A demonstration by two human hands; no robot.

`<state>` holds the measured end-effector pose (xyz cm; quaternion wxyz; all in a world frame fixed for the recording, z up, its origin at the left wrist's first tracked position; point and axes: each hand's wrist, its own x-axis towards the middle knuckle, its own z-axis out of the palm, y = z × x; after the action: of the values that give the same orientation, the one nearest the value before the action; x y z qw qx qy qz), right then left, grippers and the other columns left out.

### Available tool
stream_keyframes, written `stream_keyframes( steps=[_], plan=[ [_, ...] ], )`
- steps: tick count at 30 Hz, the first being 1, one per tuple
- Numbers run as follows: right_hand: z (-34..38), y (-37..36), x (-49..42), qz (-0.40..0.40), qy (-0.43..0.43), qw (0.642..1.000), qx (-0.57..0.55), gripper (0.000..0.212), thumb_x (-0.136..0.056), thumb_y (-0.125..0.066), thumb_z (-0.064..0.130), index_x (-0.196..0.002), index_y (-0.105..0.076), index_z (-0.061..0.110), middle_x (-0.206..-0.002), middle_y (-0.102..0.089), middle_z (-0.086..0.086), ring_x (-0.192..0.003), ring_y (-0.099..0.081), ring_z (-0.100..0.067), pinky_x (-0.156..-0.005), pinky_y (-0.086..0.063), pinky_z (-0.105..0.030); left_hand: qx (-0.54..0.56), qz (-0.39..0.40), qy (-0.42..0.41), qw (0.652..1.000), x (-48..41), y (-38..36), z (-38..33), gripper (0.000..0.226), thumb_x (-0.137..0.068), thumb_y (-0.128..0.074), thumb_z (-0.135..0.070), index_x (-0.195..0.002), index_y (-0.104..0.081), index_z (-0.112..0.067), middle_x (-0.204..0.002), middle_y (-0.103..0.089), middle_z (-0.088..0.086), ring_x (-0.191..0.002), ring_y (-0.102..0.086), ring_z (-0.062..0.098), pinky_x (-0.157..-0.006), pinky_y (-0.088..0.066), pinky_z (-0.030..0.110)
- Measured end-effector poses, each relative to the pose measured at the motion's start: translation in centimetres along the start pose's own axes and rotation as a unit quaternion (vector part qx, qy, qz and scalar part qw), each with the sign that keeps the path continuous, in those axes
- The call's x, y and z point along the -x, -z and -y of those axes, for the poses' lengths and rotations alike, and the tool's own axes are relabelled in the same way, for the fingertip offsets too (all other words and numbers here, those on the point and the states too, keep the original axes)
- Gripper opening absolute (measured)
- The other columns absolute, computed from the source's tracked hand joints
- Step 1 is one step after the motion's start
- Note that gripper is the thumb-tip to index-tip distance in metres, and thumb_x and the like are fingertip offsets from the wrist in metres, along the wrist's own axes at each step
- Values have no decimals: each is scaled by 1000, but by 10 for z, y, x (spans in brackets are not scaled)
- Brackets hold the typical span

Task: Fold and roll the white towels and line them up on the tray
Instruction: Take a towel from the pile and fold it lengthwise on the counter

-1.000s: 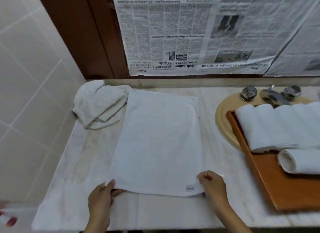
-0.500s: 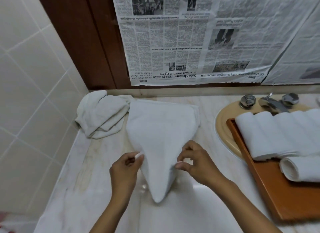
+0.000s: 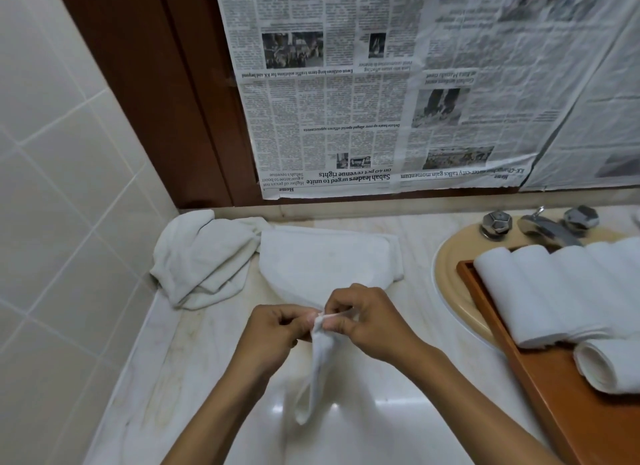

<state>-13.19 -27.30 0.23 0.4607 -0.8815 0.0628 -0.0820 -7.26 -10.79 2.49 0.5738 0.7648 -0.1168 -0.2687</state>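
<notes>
A white towel [image 3: 329, 260] lies partly on the marble counter, its near end lifted and bunched. My left hand [image 3: 273, 336] and my right hand [image 3: 367, 319] pinch its two near corners together in the middle; a fold of the towel hangs down between them. A wooden tray [image 3: 540, 388] at the right carries several rolled white towels [image 3: 540, 291] in a row and one more roll [image 3: 609, 364] in front of them.
A crumpled pile of white towels [image 3: 204, 256] sits in the counter's back left corner against the tiled wall. The tray rests over a beige sink [image 3: 450, 284] with a chrome tap [image 3: 547, 225]. Newspaper covers the wall behind.
Both hands lifted the towel's near corners off the counter and brought them together at the centre. The flat towel is now bunched and raised at its near end.
</notes>
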Motion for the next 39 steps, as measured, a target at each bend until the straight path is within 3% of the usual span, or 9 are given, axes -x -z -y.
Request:
stream_keyframes(
  steps=[9, 13, 19, 22, 24, 28, 30, 34, 39],
  plan=[
    [3, -10, 2, 35, -24, 998, 42, 14, -76, -81, 24, -71, -70, 17, -71, -63, 0, -79, -51, -9, -72, -47, -34, -26, 24, 38, 999, 4, 4, 5, 17, -93, -63, -6, -88, -79, -7, -77, -76, 6, -66, -70, 7, -54, -42, 8],
    [4, -18, 9, 45, -21, 995, 87, 10, -78, -79, 24, -76, -71, 18, -68, -55, 14, -81, -41, -4, -73, -42, -28, -55, 36, 52, 996, 12, 3, 12, 21, -95, -62, -17, -85, -80, -11, -79, -76, 2, -72, -71, 7, -58, -42, 7],
    [2, -27, 18, 50, 17, 990, 133, 7, -83, -70, 22, -81, -73, 16, -68, -50, 17, -86, -39, -10, -68, -28, -18, -136, 69, 62, 986, 18, 5, 15, 11, -86, -74, -29, -85, -79, -20, -81, -76, -6, -81, -72, 7, -80, -55, 25],
    [0, -30, 21, 67, 36, 986, 147, 11, -84, -69, 26, -85, -75, 17, -77, -55, 12, -87, -38, -9, -72, -32, -23, -225, 102, 67, 967, 17, 10, 16, 7, -83, -77, -30, -82, -78, -23, -76, -75, -7, -80, -71, 10, -83, -55, 29],
    [0, -32, 22, 79, 50, 986, 138, 15, -83, -73, 31, -84, -75, 16, -84, -57, 10, -89, -40, -9, -77, -40, -27, -284, 117, 56, 950, 16, 12, 15, 8, -84, -76, -31, -80, -76, -24, -72, -74, -7, -78, -70, 13, -70, -52, 22],
    [-4, -28, 15, 129, 86, 988, 26, 21, -75, -82, 33, -70, -76, 14, -109, -62, 19, -112, -46, -2, -92, -41, -22, -396, 139, -3, 907, 16, 19, 3, 16, -85, -74, -36, -87, -75, -20, -72, -71, -4, -69, -65, 11, -61, -46, 19],
    [-2, -25, 10, 167, 80, 983, 7, 18, -73, -81, 29, -70, -77, 12, -104, -66, 19, -119, -47, 0, -93, -44, -24, -455, 141, -43, 878, 13, 25, -6, 17, -86, -73, -37, -90, -74, -21, -68, -63, -8, -65, -59, 8, -60, -44, 21],
    [11, -20, 2, 200, 85, 976, -8, 23, -71, -74, 28, -71, -75, 5, -90, -61, 11, -100, -58, -4, -84, -45, -23, -531, 138, -117, 828, 8, 42, -21, 9, -87, -68, -30, -85, -71, -22, -76, -65, -7, -69, -57, 8, -66, -51, 31],
    [20, -1, -4, 173, 102, 979, -28, 20, -76, -73, 31, -66, -71, 13, -70, -47, 15, -68, -49, -5, -64, -36, -17, -512, 127, -179, 830, 2, 75, -46, 6, -86, -73, -25, -91, -75, -22, -84, -71, -11, -78, -61, 5, -73, -50, 26]
  ],
)
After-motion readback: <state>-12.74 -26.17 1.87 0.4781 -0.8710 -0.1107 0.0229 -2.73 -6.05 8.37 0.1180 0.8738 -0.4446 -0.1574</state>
